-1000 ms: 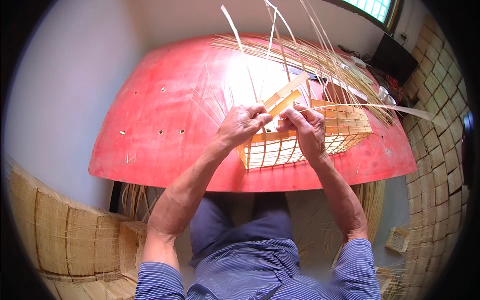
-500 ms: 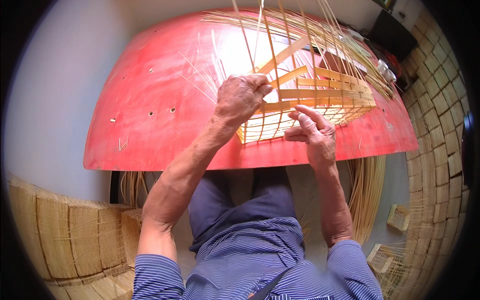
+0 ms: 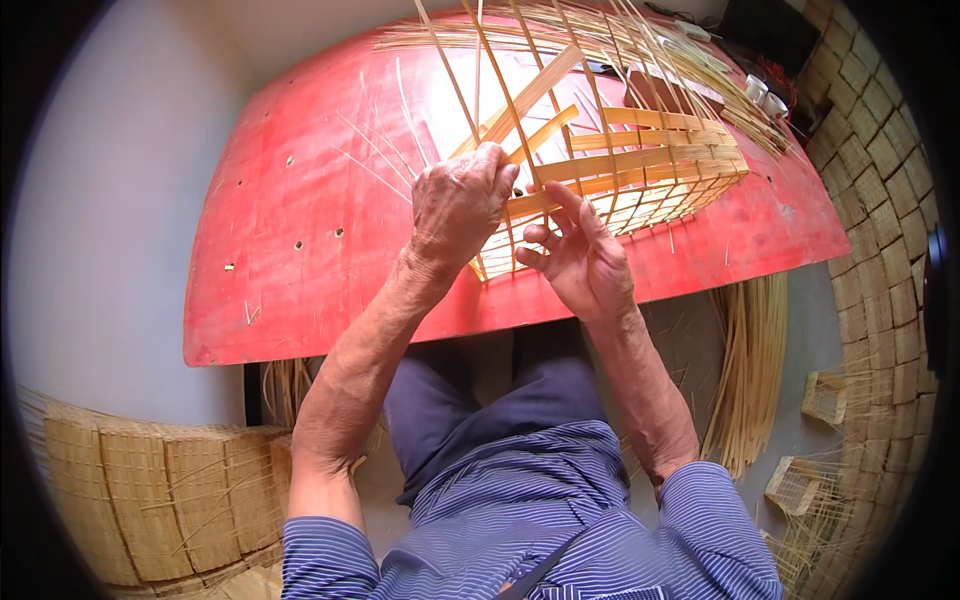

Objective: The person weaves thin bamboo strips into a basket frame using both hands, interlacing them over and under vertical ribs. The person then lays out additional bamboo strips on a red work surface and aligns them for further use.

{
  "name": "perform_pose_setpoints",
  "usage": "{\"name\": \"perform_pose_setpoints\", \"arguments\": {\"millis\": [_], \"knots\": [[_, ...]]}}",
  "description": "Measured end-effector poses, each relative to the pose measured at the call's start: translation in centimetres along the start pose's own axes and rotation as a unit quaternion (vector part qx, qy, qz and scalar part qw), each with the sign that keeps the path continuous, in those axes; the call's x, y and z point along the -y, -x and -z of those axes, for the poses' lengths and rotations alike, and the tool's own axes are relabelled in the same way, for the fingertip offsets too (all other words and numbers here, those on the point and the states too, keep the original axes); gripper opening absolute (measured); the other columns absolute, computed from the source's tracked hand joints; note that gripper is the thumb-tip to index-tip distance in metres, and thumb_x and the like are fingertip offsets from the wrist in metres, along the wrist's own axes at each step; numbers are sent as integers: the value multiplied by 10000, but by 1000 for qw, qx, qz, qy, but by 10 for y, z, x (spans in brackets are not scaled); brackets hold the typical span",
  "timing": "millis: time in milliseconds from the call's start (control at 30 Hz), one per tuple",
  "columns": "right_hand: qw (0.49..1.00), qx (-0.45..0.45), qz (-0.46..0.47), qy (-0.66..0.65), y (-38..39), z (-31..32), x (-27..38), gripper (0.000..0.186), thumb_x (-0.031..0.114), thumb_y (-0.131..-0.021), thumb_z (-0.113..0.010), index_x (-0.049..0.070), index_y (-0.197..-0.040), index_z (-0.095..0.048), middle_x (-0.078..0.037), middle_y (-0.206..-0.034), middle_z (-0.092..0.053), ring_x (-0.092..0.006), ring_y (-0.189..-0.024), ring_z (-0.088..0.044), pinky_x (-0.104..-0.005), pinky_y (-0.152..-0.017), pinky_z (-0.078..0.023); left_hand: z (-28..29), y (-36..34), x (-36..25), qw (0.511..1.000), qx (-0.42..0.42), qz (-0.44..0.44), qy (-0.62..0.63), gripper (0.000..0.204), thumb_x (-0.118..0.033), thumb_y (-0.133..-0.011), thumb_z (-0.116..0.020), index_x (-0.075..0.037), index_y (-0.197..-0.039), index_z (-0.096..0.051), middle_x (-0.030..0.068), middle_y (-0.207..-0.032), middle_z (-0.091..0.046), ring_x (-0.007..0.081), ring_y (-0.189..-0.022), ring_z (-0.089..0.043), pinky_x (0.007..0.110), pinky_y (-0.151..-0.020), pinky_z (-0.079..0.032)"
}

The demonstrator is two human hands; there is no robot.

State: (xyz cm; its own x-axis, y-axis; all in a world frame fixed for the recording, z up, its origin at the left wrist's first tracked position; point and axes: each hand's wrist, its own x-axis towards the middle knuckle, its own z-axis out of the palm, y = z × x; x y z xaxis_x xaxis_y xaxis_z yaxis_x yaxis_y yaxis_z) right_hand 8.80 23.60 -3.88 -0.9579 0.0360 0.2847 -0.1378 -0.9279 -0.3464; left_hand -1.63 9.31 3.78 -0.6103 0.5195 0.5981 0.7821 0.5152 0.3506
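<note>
Since the earlier frame, the right hand [image 3: 588, 258] is shifting leftward toward the left hand [image 3: 452, 200], its grip hanging open by the near rim of the basket [image 3: 640, 159], which is lying on the desk [image 3: 265, 210]. The basket's long axis is stretching rightward from the left hand, whose fingertips are hiding — whether that grip is closing on anything, I cannot tell.

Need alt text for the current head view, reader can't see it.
A person's left hand curls at the left end of a partly woven basket on a red table; the right hand, loosely open, has its fingertips at the near side. Long upright strips rise from the basket, with loose strips piled beyond it.
</note>
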Motion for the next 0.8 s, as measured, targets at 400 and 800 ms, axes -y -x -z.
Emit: {"name": "perform_pose_setpoints", "arguments": {"millis": [400,800], "knots": [[998,28,-40,-46,-6,7,5,439,318,-1099,-382,22,-1394,-519,-92,-1238,-643,-295,-1030,-669,-526,-946,-537,8,-5,-1,997,52,-60,-7,169,-191,-939,-651,-31,-887,-644,163,-707,-623,319,-649,-646,412,-598,-492],[997,-29,-20,66,-7,7,6,445,307,-1085,-425,-28,-1362,-519,-101,-1152,-656,-317,-941,-709,-526,-903,-569,20,-15,-19,968,203,-18,-145,246,-292,-946,-625,-51,-972,-668,169,-833,-683,351,-792,-685,466,-702,-528]]}}
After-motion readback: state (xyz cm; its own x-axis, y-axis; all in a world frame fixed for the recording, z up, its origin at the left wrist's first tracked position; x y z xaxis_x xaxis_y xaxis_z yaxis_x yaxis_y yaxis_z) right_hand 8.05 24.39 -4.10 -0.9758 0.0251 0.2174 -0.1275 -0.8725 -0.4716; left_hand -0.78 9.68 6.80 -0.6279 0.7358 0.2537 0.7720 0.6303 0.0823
